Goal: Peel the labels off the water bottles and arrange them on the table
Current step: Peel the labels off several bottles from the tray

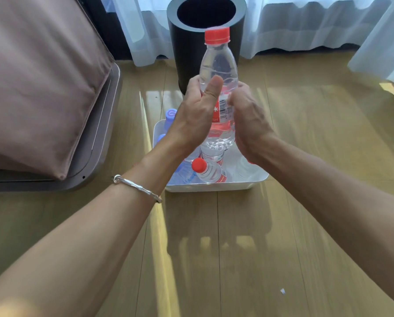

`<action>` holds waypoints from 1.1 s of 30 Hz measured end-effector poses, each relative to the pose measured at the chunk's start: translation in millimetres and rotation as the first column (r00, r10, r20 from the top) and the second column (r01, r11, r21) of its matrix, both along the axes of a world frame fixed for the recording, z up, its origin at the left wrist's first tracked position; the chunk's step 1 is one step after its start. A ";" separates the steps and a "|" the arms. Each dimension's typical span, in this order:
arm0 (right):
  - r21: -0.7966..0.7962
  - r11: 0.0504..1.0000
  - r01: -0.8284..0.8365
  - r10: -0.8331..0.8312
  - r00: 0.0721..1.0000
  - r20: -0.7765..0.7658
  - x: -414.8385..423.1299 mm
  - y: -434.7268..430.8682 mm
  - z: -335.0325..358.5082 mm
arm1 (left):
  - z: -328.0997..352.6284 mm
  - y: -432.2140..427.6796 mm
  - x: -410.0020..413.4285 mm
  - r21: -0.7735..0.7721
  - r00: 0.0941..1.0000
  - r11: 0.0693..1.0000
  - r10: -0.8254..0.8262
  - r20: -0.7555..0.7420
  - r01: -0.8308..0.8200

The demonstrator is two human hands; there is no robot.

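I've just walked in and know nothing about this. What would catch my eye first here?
Probably the clear water bottle with a red cap, held upright in mid-air at the centre by the left hand and right hand; its red label is still on. Just below sits a white bin with more bottles, and behind stands a black cylindrical wastebasket.

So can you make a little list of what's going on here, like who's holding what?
held thing: bottle with red cap, upright
label: red label still on it
left hand: gripping the bottle
right hand: at the label side
below: white tray with more bottles
behind: black bin
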State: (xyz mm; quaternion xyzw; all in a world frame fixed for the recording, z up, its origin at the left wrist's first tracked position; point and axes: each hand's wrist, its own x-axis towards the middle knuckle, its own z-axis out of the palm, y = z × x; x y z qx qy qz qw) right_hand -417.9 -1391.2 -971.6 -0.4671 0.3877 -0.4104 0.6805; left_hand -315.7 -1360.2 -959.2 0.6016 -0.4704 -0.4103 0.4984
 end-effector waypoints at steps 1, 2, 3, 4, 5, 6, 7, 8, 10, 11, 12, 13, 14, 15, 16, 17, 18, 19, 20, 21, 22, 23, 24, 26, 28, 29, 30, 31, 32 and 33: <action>0.007 1.000 0.022 -0.022 1.000 0.017 -0.7 0.1 -0.8 | 0.7 -0.6 -1.9 -0.015 0.999 1.000 0.000 0.039 0.000; 0.016 0.999 0.039 -0.040 0.998 0.039 -1.7 -0.6 -1.2 | 1.6 -1.0 -4.5 -0.026 0.997 1.000 0.000 0.078 0.002; 0.026 0.999 0.042 -0.043 0.997 0.059 -2.6 -1.7 -1.1 | 3.1 -0.7 -6.8 -0.031 0.995 1.000 0.002 0.097 0.001; 0.032 0.999 0.030 -0.032 0.997 0.076 -3.2 -3.7 -0.8 | 4.5 -0.8 -8.4 -0.035 0.996 0.999 0.005 0.094 -0.002; 0.030 0.999 0.014 -0.016 0.996 0.085 -4.6 -6.3 -0.2 | 5.8 -1.6 -9.2 -0.035 0.997 0.999 0.006 0.080 -0.003; 0.019 1.000 -0.006 0.004 0.996 0.089 -6.3 -9.5 0.5 | 7.2 -2.8 -9.1 -0.033 0.998 0.999 0.006 0.065 -0.004; -0.003 1.000 -0.030 0.030 0.996 0.088 -8.6 -12.2 0.7 | 10.2 -3.4 -7.7 -0.030 0.998 1.000 0.012 0.054 -0.010; -0.034 0.998 -0.057 0.059 0.995 0.080 -10.6 -15.0 0.0 | 13.4 -4.1 -5.5 -0.028 0.999 0.999 0.023 0.030 -0.023; -0.100 0.987 -0.123 0.128 0.991 0.047 -12.5 -17.0 -1.1 | 18.2 -6.4 -0.4 -0.023 0.996 0.998 0.051 -0.070 -0.052; -0.116 0.981 -0.154 0.159 0.987 0.028 -11.8 -15.8 -1.0 | 20.6 -7.2 1.5 -0.021 0.993 0.998 0.059 -0.101 -0.062; -0.122 0.977 -0.176 0.179 0.984 0.014 -10.0 -14.1 -0.3 | 21.6 -8.4 3.3 -0.017 0.992 0.997 0.067 -0.105 -0.070; -0.126 0.974 -0.187 0.189 0.982 0.001 -7.6 -12.5 0.0 | 20.4 -10.0 5.1 -0.014 0.992 0.997 0.072 -0.101 -0.074; -0.135 0.971 -0.196 0.196 0.981 -0.013 -5.0 -11.2 0.0 | 18.7 -10.5 5.3 -0.009 0.992 0.997 0.071 -0.104 -0.073; -0.146 0.968 -0.205 0.204 0.979 -0.022 -2.9 -9.8 -0.9 | 15.9 -10.3 5.4 0.001 0.992 0.998 0.068 -0.102 -0.068; -0.157 0.964 -0.216 0.215 0.976 -0.023 -0.9 -8.4 -2.5 | 13.1 -9.0 5.3 0.008 0.994 0.998 0.067 -0.089 -0.067; -0.164 0.961 -0.224 0.223 0.975 -0.021 0.2 -7.3 -4.2 | 10.0 -7.6 6.4 0.006 0.995 0.998 0.065 -0.075 -0.065; -0.165 0.959 -0.230 0.230 0.973 -0.017 0.9 -6.3 -6.1 | 6.9 -6.0 7.8 -0.003 0.995 0.998 0.058 -0.075 -0.059; -0.156 0.960 -0.233 0.234 0.972 -0.011 1.0 -5.3 -7.7 | 4.3 -4.9 9.6 -0.010 0.996 0.999 0.041 -0.077 -0.042; -0.137 0.963 -0.232 0.234 0.972 -0.002 1.2 -4.6 -8.7 | 1.7 -4.7 11.7 -0.012 0.997 1.000 0.018 -0.078 -0.019; -0.116 0.967 -0.227 0.229 0.973 0.007 1.4 -3.9 -9.3 | 0.3 -4.8 13.5 -0.008 0.997 1.000 -0.002 -0.073 0.001; -0.109 0.969 -0.223 0.225 0.974 0.008 1.6 -3.0 -10.1 | -0.6 -5.3 14.4 -0.003 0.997 1.000 -0.015 -0.073 0.015; -0.116 0.969 -0.216 0.217 0.976 -0.004 1.8 -2.4 -11.1 | -1.3 -5.7 14.0 -0.004 0.997 1.000 -0.015 -0.080 0.015; -0.135 0.968 -0.210 0.208 0.978 -0.032 2.3 -1.6 -11.4 | -1.4 -5.9 12.8 -0.010 0.995 1.000 -0.003 -0.100 0.002; -0.181 0.962 -0.206 0.194 0.977 -0.083 3.4 0.9 -12.1 | -2.2 -7.4 10.6 -0.026 0.989 0.999 0.024 -0.148 -0.029; -0.209 0.957 -0.202 0.184 0.978 -0.101 3.8 2.8 -12.7 | -1.0 -9.4 9.3 -0.045 0.985 0.998 0.033 -0.170 -0.042; -0.225 0.954 -0.196 0.175 0.978 -0.109 3.8 3.3 -12.8 | 0.0 -10.2 9.1 -0.055 0.984 0.998 0.033 -0.173 -0.043; -0.243 0.951 -0.190 0.165 0.979 -0.118 4.4 3.9 -12.5 | 1.3 -10.8 9.0 -0.061 0.984 0.997 0.039 -0.174 -0.050; -0.260 0.948 -0.184 0.156 0.980 -0.124 5.0 4.8 -11.8 | 3.3 -10.9 8.1 -0.061 0.983 0.996 0.055 -0.174 -0.066; -0.274 0.946 -0.176 0.146 0.981 -0.126 6.0 5.9 -11.1 | 4.0 -11.3 7.1 -0.059 0.982 0.994 0.078 -0.171 -0.089; -0.287 0.944 -0.164 0.132 0.983 -0.126 7.1 6.4 -10.3 | 4.1 -11.9 6.2 -0.057 0.980 0.992 0.105 -0.168 -0.116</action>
